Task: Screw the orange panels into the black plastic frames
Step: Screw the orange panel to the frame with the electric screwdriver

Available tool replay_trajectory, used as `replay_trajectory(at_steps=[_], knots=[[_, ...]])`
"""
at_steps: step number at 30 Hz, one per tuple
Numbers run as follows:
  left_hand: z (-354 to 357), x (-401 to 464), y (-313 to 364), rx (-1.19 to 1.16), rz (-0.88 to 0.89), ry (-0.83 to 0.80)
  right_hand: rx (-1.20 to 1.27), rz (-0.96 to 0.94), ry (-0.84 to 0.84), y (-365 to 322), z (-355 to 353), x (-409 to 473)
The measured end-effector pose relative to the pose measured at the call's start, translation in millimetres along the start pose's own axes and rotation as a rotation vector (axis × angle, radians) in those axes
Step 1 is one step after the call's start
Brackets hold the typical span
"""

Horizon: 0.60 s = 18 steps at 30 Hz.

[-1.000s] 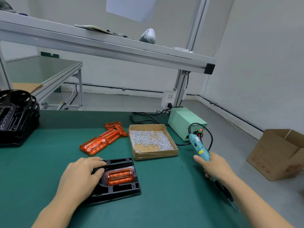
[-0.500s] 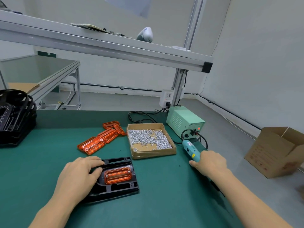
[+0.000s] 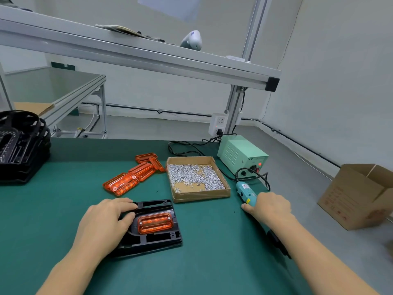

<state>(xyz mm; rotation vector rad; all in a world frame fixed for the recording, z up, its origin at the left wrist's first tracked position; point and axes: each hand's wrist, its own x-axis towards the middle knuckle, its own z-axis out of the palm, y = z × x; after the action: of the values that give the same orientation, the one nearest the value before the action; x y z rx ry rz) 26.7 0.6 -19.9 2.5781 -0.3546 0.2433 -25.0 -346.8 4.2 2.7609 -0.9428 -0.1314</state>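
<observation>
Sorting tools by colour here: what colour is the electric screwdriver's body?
Teal-blue with a yellow label, seen in the head view: electric screwdriver, held by the right hand.

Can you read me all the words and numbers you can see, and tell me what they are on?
"LED": on the green power box, near its knobs.
Yellow label on the electric screwdriver: too small to read.
Red print on the cardboard carton: blurred.

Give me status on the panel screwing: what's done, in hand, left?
Done: one orange panel sits in the black frame, screw heads visible at its upper corners. In hand: left hand rests on that frame; right hand grips the teal electric screwdriver, low at the mat. Left: loose orange panels beside the screw box and stacked black frames at far left.
</observation>
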Motion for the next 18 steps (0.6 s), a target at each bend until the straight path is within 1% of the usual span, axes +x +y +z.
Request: replay_trajectory(at_steps=[3,7,18], knots=[[0.1,0.5,-0.4,-0.010,-0.005,0.000,-0.029,0.013,0.035,0.2,1.2,-1.2],[0.5,0.5,-0.5,-0.012,0.000,-0.001,-0.015,0.026,0.037,1.1,3.4,-3.8],[0.3,2.1,-2.5,-0.026,0.002,-0.021,0.112,-0.014,-0.070,10.3,-4.0,-4.4]])
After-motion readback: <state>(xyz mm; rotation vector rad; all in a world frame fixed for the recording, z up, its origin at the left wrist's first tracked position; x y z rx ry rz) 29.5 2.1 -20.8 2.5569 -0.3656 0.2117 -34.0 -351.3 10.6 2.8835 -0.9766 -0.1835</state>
